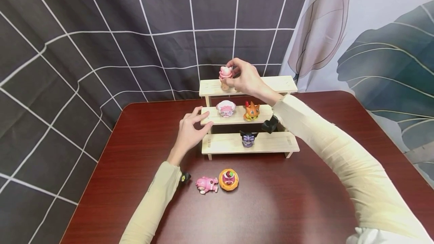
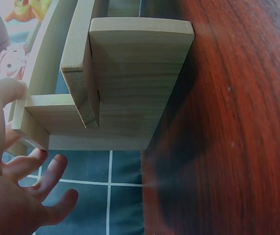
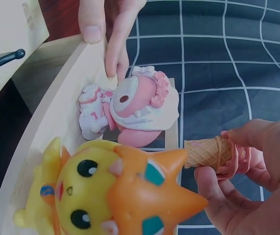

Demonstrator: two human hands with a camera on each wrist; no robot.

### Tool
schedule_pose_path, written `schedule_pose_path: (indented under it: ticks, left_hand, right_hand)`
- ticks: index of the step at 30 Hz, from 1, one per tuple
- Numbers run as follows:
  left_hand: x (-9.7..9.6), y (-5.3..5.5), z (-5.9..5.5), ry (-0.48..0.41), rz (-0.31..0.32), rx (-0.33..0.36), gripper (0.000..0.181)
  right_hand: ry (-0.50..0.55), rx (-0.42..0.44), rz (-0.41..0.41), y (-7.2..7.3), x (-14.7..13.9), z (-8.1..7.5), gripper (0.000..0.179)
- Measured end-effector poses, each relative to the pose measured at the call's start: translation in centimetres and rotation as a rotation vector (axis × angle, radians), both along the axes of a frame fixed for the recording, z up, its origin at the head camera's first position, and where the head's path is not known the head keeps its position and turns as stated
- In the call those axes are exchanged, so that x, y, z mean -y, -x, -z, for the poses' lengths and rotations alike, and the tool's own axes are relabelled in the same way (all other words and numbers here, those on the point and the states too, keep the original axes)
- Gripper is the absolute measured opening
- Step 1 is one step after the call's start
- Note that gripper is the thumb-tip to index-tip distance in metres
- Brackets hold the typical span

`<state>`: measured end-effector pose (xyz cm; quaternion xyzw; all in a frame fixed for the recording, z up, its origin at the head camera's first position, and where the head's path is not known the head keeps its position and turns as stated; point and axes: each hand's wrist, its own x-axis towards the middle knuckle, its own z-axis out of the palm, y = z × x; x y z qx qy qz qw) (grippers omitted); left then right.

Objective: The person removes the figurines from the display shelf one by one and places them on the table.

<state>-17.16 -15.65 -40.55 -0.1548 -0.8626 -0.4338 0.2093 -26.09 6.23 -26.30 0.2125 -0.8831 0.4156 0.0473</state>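
Observation:
My right hand (image 1: 249, 79) pinches a pink ice-cream-cone figurine (image 1: 225, 76) between thumb and fingers at the left part of the top shelf (image 1: 278, 84). The right wrist view shows its waffle cone (image 3: 203, 152) pointing away from the palm; whether it touches the shelf I cannot tell. With thumb and index finger, my left hand (image 1: 190, 130) holds the left end of the middle shelf of a three-step wooden stand (image 1: 223, 146); its other fingers spread free. A pink-and-white figurine (image 1: 226, 109) and an orange-and-yellow figurine (image 1: 252, 112) stand on that middle shelf.
On the lowest shelf sits a black-and-purple figurine (image 1: 248, 139). A pink figurine (image 1: 207, 185) lies on the red-brown table (image 1: 257, 206) in front, beside a round orange figurine (image 1: 228, 179). Behind the stand hangs a dark checked curtain (image 1: 162, 48).

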Motion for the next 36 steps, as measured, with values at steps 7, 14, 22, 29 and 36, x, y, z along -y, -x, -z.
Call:
schedule_pose_path:
  ticks: [7,14,22,29,36]
  left_hand:
    - [0.0,0.0,0.0,0.0,0.001,-0.01,0.039]
    - [0.0,0.0,0.1,0.008,0.0,-0.03,0.039]
    - [0.0,0.0,0.1,0.012,-0.003,-0.04,0.037]
    - [0.0,0.0,0.1,0.009,-0.011,-0.051,0.037]
    - [-0.1,0.0,0.0,0.018,-0.014,-0.058,0.037]
  right_hand:
    - [-0.027,-0.079,-0.012,-0.6,-0.6,0.0,0.04]
    - [-0.013,-0.127,-0.064,-2.0,-1.2,-0.5,0.039]
    - [-0.008,-0.152,-0.096,-3.4,-1.9,-0.8,0.039]
    - [0.019,-0.147,-0.119,-4.5,-2.6,-0.8,0.038]
    - [0.053,-0.128,-0.146,-5.8,-3.2,-0.8,0.037]
